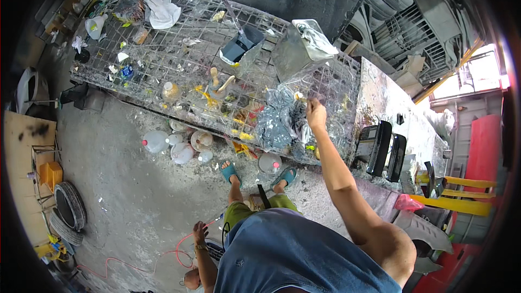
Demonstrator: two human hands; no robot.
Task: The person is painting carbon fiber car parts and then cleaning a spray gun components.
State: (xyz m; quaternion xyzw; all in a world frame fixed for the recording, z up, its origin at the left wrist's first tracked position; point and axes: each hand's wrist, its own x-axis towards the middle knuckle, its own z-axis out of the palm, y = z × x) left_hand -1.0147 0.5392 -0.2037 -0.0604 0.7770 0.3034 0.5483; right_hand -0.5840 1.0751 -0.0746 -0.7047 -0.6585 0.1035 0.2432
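Observation:
Over the right part of a paint-stained grid-top table [190, 68], my right hand [316, 115] is closed, its fingers curled together. Whatever they may grip is too small to make out. Just left of that hand lies a dark, crumpled plastic sheet [297, 119], beside a heap of grey paint-smeared plastic film [273, 125]. Low on the left, my left hand [199, 231] is closed around a thin red hose [178, 250] with a blue end fitting. The hose trails away across the floor to the left.
A square metal can [301, 51] and a dark tub [242, 46] with a stick stand farther back. Bottles [170, 91] and scraps litter the tabletop. Plastic jugs [156, 141] sit below the front edge. Tyres [70, 206] lie left; black car parts [379, 149] stand right.

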